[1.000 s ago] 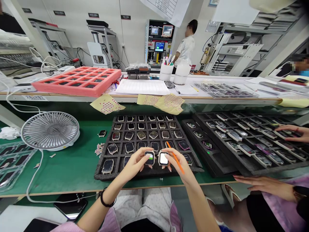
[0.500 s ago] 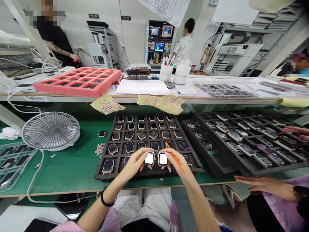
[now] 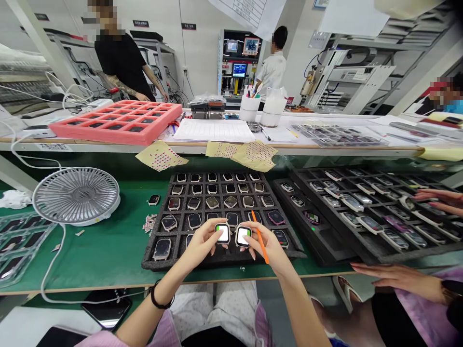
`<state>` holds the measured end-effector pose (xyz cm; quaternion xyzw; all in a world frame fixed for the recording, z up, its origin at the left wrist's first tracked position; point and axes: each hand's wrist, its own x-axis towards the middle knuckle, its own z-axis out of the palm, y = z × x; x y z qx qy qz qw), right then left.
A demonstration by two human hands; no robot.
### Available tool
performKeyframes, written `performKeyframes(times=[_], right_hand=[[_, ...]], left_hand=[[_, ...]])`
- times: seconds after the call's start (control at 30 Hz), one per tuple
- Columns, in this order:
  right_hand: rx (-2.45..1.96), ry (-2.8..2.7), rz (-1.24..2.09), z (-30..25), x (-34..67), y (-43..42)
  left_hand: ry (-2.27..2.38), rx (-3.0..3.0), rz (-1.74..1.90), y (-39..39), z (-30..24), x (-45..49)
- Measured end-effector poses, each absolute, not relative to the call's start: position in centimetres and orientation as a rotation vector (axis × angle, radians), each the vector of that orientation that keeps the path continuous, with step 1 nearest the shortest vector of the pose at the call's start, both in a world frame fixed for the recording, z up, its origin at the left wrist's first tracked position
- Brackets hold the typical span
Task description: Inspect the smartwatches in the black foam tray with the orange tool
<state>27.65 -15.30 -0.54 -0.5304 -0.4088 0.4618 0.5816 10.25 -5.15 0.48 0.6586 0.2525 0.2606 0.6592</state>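
Observation:
My left hand [image 3: 199,246] pinches a small watch body [image 3: 223,233] with a lit white and green screen. My right hand [image 3: 266,246] grips a second lit watch body [image 3: 243,236] and also carries an orange pen [image 3: 259,237] between its fingers. Both units are held side by side just above the front rows of a black foam tray [image 3: 152,260] whose cells hold several dark-screened watch bodies.
Two more black trays [image 3: 327,250] of watch bodies lie to the right, where another person's hands [image 3: 400,278] rest. A white desk fan [image 3: 75,195] stands on the green mat at left, a loose watch body [image 3: 153,199] beside it. A pink tray [image 3: 115,123] sits on the rear shelf.
Both screens went from plain white to white with green. My hands rose slightly and the pen tilted more upright. A person in black walked in behind the pink tray.

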Motion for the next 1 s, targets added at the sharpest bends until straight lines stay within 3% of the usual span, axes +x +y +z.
performKeyframes(times=[1.0], right_hand=[[-1.327,-0.798,0.997,0.14,26.75,-14.74]], left_hand=[[0.639,1.474,0.594,-5.31,0.54,10.73]])
